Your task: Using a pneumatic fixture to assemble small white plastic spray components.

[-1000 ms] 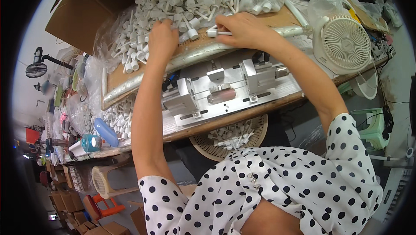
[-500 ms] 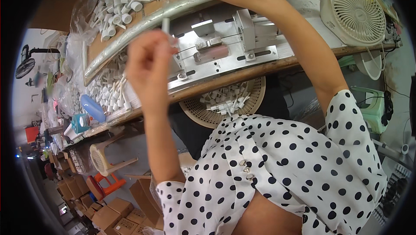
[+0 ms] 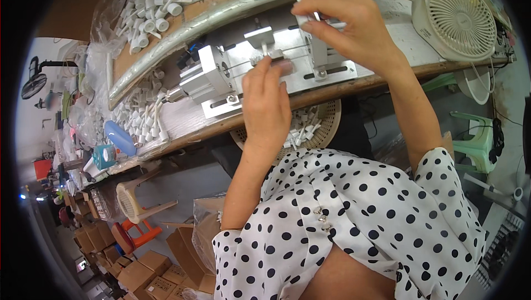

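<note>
My left hand (image 3: 266, 103) is at the middle of a metal clamping fixture (image 3: 296, 77), fingers together at the small centre block (image 3: 271, 55). A short white stem (image 3: 265, 49) sticks up just past its fingertips; the rest of that white capped stem is hidden by the fingers. My right hand (image 3: 354, 29) is raised over the fixture's right block, thumb and fingers pinched on another white capped stem (image 3: 301, 19), its thin end pointing up. A silver cylinder unit (image 3: 204, 78) forms the fixture's left side.
A silver-wrapped curved tube (image 3: 221, 16) arches behind the fixture. White capped stems (image 3: 160, 1) are heaped beyond it, with more at the bench's left. A basket (image 3: 335, 120) of such pieces sits below the bench edge. A white fan (image 3: 459, 17) stands right.
My left hand has moved right and down onto the fixture with its white capped stem. My right hand has come back from beyond the tube, now holding a white capped stem.
</note>
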`<state>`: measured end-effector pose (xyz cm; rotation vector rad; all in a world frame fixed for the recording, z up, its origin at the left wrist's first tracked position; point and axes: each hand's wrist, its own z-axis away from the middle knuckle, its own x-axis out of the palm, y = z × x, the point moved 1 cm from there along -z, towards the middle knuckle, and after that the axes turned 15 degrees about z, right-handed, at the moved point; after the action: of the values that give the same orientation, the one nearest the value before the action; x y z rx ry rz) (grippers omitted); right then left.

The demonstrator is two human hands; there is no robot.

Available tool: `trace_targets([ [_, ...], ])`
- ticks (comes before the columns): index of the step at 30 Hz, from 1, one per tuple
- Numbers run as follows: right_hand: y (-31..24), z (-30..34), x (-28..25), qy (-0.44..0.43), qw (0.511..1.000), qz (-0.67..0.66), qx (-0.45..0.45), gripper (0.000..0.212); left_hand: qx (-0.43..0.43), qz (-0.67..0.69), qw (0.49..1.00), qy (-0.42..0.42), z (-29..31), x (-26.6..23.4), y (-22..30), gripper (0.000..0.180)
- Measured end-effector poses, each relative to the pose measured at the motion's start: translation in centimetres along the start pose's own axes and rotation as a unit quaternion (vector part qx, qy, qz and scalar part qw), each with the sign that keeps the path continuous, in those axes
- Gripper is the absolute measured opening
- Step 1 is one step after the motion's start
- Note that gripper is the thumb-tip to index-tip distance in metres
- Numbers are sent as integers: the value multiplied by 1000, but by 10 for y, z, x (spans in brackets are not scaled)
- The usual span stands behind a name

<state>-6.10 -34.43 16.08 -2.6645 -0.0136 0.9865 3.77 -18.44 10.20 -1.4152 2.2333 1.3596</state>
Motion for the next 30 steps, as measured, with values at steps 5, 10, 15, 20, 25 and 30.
trace_targets([
  [5,-4,6,-5,1,1000,-6,14,15,8,-35,999,-16,0,6,2,26],
  [10,-16,11,5,-2,999,-45,-12,17,8,0,1000,-19,-3,-5,-2,26],
  [15,-33,20,26,-51,990,-91,-90,17,52,44,997,33,16,-27,1,24],
  [20,-36,29,56,-72,979,13,-191,7,25,62,997,27,28,-58,-9,20],
  [25,-38,23,55,-108,975,59,-186,5,29,32,998,55,6,-76,-20,15],
  [30,-36,1,38,-190,965,32,-179,15,51,1,992,118,-64,-87,-36,11],
])
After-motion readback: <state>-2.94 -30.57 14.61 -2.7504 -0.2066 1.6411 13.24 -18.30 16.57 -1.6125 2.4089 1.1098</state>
